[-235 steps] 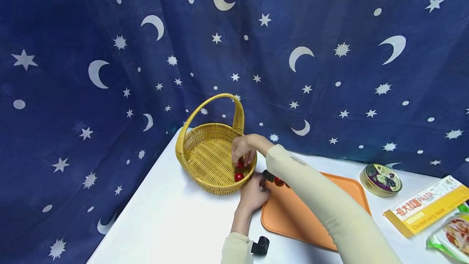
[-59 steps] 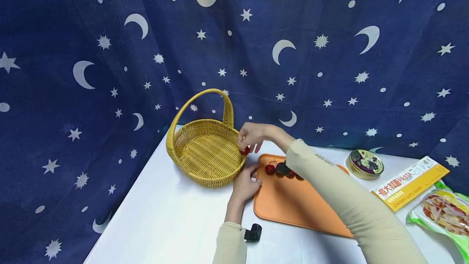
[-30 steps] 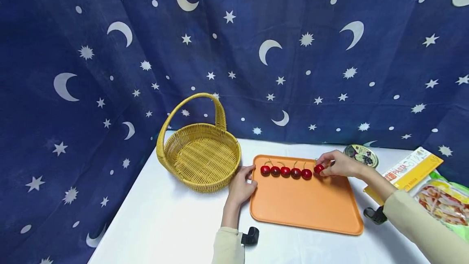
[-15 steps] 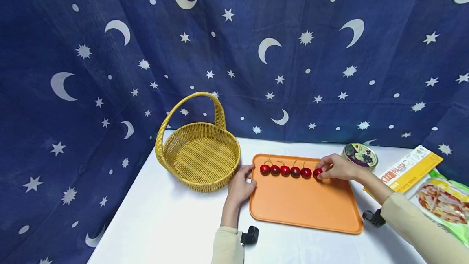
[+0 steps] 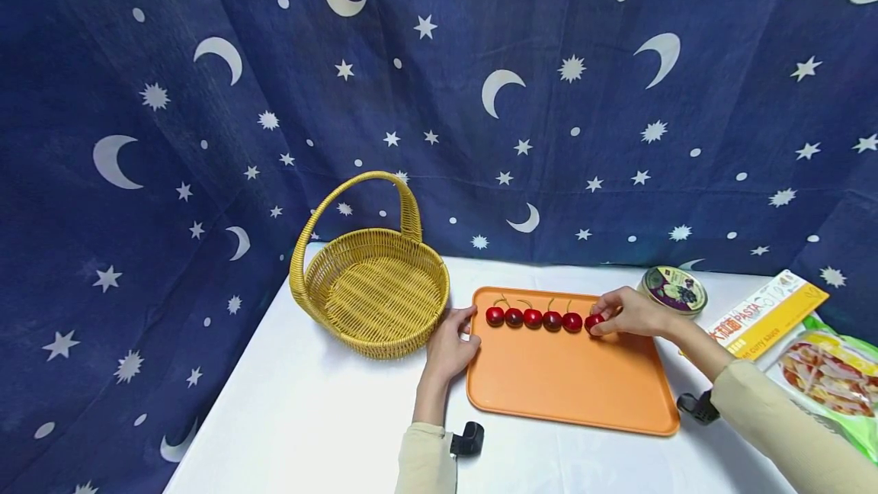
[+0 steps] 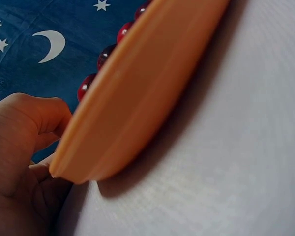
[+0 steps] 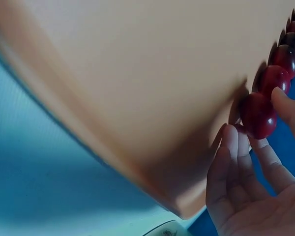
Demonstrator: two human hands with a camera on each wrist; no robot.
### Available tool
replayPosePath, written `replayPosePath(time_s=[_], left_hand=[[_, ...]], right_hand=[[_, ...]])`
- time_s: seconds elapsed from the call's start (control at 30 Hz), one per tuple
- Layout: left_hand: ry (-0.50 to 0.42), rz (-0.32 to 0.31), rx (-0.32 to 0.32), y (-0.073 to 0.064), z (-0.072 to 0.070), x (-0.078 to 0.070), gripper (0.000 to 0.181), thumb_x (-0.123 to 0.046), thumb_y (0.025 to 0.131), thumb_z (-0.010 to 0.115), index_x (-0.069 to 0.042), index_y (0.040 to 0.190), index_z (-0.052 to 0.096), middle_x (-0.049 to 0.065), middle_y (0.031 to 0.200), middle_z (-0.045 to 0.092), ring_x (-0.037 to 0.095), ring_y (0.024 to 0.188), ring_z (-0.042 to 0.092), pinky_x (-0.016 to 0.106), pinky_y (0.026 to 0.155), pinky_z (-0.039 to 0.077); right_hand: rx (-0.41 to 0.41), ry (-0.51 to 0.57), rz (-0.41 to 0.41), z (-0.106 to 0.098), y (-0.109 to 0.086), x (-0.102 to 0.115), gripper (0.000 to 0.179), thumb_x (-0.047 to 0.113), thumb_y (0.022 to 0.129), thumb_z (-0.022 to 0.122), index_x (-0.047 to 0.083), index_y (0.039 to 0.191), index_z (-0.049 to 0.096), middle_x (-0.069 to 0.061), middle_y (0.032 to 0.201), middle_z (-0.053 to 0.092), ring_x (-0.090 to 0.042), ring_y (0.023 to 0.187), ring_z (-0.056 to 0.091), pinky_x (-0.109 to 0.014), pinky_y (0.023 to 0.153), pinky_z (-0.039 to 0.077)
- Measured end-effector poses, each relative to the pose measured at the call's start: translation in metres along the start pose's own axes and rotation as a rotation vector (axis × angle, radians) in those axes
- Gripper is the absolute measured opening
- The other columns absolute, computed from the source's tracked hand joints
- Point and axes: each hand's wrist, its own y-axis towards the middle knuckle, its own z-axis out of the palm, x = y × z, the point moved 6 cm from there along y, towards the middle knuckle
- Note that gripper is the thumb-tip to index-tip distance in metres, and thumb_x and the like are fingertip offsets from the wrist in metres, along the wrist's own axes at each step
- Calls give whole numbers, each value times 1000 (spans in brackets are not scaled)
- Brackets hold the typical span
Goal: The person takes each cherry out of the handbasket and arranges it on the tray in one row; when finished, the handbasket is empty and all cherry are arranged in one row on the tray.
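Note:
A row of several dark red cherries [image 5: 533, 319], some with stems showing, lies along the far side of an orange tray [image 5: 549, 376]. At the right end of that row my right hand [image 5: 627, 311] pinches the last cherry [image 7: 258, 115] between thumb and fingers, low over the tray and close against its neighbour. My left hand [image 5: 449, 349] holds the left rim of the tray near its far corner; in the left wrist view the fingers [image 6: 46, 115] curl at the tray's edge.
A yellow wicker basket [image 5: 384, 345] with a tall handle stands left of the tray, right beside my left hand. Behind my right hand are a round tin [image 5: 675, 290], a pasta box [image 5: 768, 315] and a green-edged food packet [image 5: 830, 376]. A starry blue curtain [image 5: 425, 97] hangs behind the white table [image 5: 309, 418].
My right hand has taken cherries out of the basket and carried the last one right, to the row's end, where it has lowered it. My left hand stays at the tray's rim.

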Motion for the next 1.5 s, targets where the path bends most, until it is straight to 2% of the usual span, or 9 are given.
replayPosePath(time_s=[0.2,0.7,1.07,1.27,1.5], left_hand=[[9,-8,9,-1,-1,-1,54,-5,73,66,-7,128,65,-2,93,60,12,80,52,26,70,40],[6,6,4,0,-2,-3,54,-3,72,66,-5,126,66,-2,90,58,12,79,52,27,70,40],[5,-10,11,-1,-2,-1,54,-4,73,66,-7,128,65,-1,94,60,12,81,53,26,70,41],[5,-8,7,-1,0,1,55,-3,72,67,-6,127,65,2,104,64,13,83,58,26,69,43],[-2,-2,7,-1,0,-1,54,-3,73,67,-6,127,65,2,100,63,13,82,57,26,68,42]], right_hand=[[19,53,18,0,-3,-2,25,10,77,80,-6,92,68,-4,78,67,-7,68,55,-21,60,44],[-12,17,25,0,-2,0,26,7,77,80,-10,93,67,-3,79,66,-7,70,54,-21,60,44],[-5,18,32,2,-2,1,29,11,75,82,-7,93,68,-2,77,65,-7,71,55,-20,63,44],[-7,47,13,2,-5,0,27,7,75,79,-10,93,68,-6,78,68,-4,68,57,-19,61,45],[-3,45,27,3,-7,-2,25,6,78,78,-11,94,67,-6,79,68,-5,67,56,-19,61,45]])
